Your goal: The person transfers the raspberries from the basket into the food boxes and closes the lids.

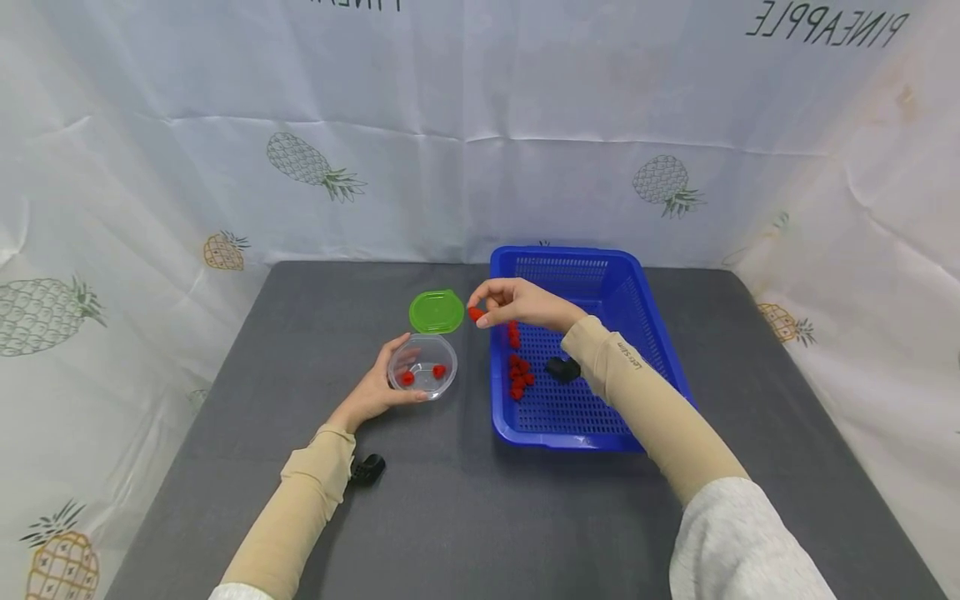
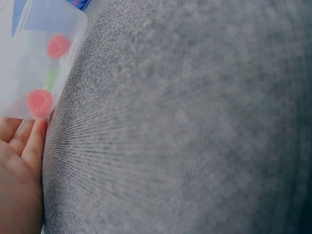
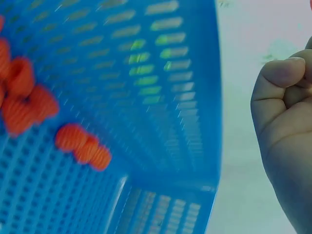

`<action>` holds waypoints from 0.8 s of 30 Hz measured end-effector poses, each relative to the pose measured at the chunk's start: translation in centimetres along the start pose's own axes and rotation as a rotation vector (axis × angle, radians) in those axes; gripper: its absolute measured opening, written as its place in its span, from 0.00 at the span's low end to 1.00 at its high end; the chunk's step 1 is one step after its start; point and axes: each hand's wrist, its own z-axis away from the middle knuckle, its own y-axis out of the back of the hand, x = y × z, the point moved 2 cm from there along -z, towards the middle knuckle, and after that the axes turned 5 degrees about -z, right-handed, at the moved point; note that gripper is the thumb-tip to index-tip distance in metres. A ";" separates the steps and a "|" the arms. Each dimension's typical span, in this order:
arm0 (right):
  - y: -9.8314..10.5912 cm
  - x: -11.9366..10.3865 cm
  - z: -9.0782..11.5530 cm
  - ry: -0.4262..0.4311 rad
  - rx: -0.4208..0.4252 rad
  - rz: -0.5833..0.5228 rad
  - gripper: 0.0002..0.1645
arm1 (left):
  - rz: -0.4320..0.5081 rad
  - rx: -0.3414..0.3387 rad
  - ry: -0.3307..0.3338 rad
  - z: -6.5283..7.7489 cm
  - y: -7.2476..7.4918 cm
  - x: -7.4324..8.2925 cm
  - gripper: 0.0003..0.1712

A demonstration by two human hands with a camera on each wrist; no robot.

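My left hand [image 1: 377,386] grips the side of a small clear plastic tub [image 1: 422,340], thumb at the front and fingers behind. Two red raspberries [image 1: 438,371] lie inside the tub; the left wrist view also shows both raspberries [image 2: 40,103] through its wall. Between thumb and fingertips, my right hand [image 1: 525,303] pinches a raspberry [image 1: 476,314] in the air, just past the basket's left rim. The right wrist view shows the bent thumb of the right hand [image 3: 292,122], with most of the pinch cut off by the frame.
A blue plastic basket [image 1: 517,438] stands on the grey table [image 1: 450,517], with several raspberries [image 1: 519,375] along its left side. Behind the tub lies a green lid [image 1: 437,312]. A white pineapple-print curtain [image 1: 465,192] hangs around the table.
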 end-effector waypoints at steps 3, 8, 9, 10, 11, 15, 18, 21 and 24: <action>-0.8 -0.9 -0.5 0.026 -0.009 -0.027 0.19 | 0.004 -0.003 -0.001 -0.1 -0.1 0.0 0.57; -2.2 -2.4 -0.9 0.071 -0.029 -0.045 0.18 | 0.016 0.007 0.004 -0.4 -0.1 -0.8 0.57; -2.4 -2.6 -1.1 0.079 -0.032 -0.051 0.18 | 0.007 0.010 0.003 -0.5 -0.1 -1.2 0.57; -2.6 -2.7 -1.2 0.086 -0.035 -0.057 0.18 | 0.005 0.016 0.009 -0.6 -0.1 -1.5 0.57; -2.7 -2.8 -1.4 0.092 -0.037 -0.069 0.18 | -0.002 0.019 0.014 -0.8 -0.1 -1.8 0.58; -3.2 -2.8 -2.1 0.100 -0.045 -0.134 0.17 | -0.034 0.028 0.018 -1.1 -0.2 -2.8 0.58; -3.4 -2.8 -2.7 0.090 -0.042 -0.161 0.17 | -0.028 0.031 0.019 -1.2 -0.2 -3.0 0.58; -3.6 -2.9 -3.5 0.086 -0.045 -0.175 0.17 | -0.027 0.028 0.024 -1.2 -0.1 -3.0 0.57; -4.0 -3.2 -4.2 0.091 -0.066 -0.180 0.17 | -0.028 0.026 0.032 -1.2 -0.1 -3.1 0.57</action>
